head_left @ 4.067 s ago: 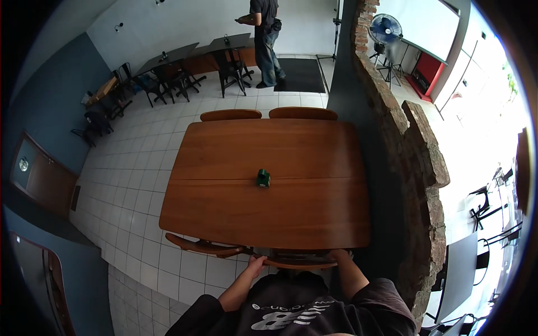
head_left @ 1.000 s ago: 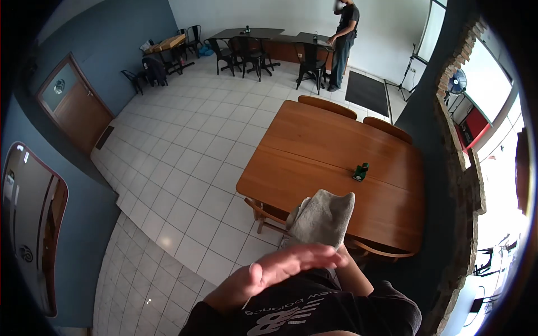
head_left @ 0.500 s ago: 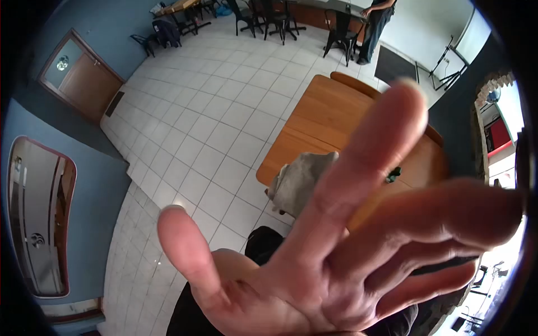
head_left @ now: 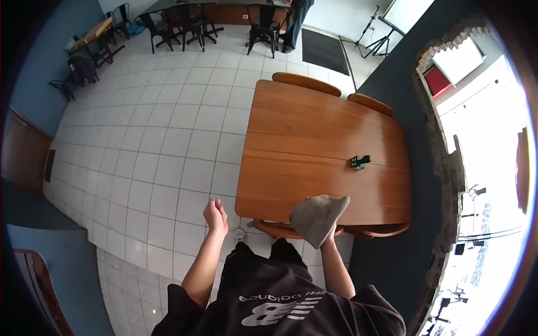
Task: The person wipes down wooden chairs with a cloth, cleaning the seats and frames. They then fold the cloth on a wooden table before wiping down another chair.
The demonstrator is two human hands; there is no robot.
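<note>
My left hand [head_left: 215,216] is held out over the tiled floor, left of the wooden table [head_left: 291,129]. Its fingers are curled in, and nothing shows in them. A beige-grey cloth [head_left: 318,218] hangs bunched from my right hand [head_left: 333,232], near the table's front edge. The cloth covers most of that hand's fingers. Farther back on the tabletop stands a small dark green holder [head_left: 360,162].
Wooden chairs [head_left: 307,84] are tucked around the table. Black metal chairs [head_left: 264,25] stand at the far counter, beside a person [head_left: 294,25]. A dark wall with a rough-edged opening [head_left: 448,145] runs along the right. A tripod [head_left: 381,39] stands at the back right.
My left hand, spread open close to the camera before, has dropped down and away, its fingers now curled. The view has shifted, showing the whole table. The cloth is now seen in my right hand.
</note>
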